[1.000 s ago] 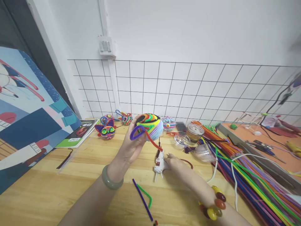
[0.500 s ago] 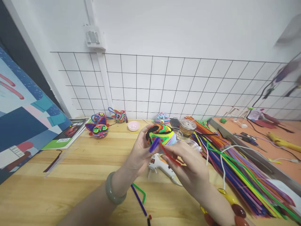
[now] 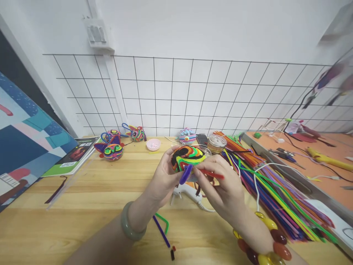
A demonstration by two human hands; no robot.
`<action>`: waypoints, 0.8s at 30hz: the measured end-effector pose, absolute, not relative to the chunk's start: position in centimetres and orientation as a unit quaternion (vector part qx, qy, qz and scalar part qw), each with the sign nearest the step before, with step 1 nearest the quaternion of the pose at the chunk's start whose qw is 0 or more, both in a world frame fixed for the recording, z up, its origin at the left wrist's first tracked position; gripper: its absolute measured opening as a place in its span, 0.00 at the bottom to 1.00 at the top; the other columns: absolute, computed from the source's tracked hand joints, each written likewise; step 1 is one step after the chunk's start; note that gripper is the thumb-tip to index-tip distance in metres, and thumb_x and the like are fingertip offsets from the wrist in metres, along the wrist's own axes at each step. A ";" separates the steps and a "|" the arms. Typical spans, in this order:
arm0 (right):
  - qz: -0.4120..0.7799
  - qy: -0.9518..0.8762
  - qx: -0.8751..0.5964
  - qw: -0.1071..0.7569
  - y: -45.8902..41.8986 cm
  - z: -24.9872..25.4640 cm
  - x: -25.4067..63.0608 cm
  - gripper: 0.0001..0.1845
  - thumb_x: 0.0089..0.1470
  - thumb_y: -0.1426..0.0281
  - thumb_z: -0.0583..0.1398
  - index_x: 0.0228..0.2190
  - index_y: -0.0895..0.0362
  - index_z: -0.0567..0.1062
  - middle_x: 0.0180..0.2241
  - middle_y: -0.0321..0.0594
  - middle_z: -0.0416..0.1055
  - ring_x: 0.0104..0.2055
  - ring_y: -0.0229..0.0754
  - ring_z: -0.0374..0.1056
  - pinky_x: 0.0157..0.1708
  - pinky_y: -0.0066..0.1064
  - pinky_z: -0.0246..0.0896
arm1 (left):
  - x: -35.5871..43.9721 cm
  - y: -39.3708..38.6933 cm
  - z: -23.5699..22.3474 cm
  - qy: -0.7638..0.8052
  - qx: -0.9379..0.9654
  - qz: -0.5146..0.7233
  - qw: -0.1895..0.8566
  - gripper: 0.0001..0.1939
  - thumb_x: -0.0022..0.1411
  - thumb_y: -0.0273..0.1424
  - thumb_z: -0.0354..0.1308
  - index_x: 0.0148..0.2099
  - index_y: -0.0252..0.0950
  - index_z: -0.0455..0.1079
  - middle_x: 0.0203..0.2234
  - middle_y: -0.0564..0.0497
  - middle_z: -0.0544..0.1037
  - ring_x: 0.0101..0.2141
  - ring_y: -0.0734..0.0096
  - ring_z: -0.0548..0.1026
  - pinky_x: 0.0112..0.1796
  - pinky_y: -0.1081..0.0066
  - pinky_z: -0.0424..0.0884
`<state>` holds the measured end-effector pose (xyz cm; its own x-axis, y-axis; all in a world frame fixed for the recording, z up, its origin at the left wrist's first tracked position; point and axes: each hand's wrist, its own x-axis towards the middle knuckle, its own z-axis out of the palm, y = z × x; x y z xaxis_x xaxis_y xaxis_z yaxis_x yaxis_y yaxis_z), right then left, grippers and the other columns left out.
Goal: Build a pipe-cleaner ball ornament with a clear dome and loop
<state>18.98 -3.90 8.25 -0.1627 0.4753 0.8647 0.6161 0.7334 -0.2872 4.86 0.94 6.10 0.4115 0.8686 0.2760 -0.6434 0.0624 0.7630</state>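
Observation:
My left hand is wrapped round the left side of a ball covered in swirls of coloured pipe cleaner, holding it above the table. A purple pipe cleaner loop sticks out from the ball's near side. With thumb and forefinger, my right hand pinches a red pipe cleaner against the ball, beside the purple loop. The red one's free end points right. Below the ball lies a white glue gun, partly hidden by my hands.
Pipe cleaners lie in a long heap on the right, by an orange-bottomed tray. Finished pipe-cleaner balls stand at the back left, near a pink dish. A clear lidded jar is behind my right hand. Purple scraps lie in front.
My right hand has shifted up, and the red pipe cleaner has swung from slanting down to nearly level. The purple loop is slightly further right. The camera view has tilted and moved slightly.

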 end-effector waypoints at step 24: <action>0.036 -0.716 -0.463 0.522 -3.5 8.5 19.2 0.03 0.56 0.74 0.58 0.29 0.56 0.70 0.26 0.36 0.66 0.26 0.37 0.62 0.25 0.29 0.59 | 4.9 1.5 5.3 0.155 0.448 0.510 0.718 0.30 0.49 0.23 0.67 0.53 0.43 0.63 0.51 0.49 0.71 0.53 0.63 0.68 0.50 0.68 0.65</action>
<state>19.21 -3.54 8.47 -0.0274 0.6994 0.7142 0.6250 0.5695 -0.5338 4.88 1.50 5.27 0.4326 0.8706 0.2342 -0.5931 0.0792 0.8012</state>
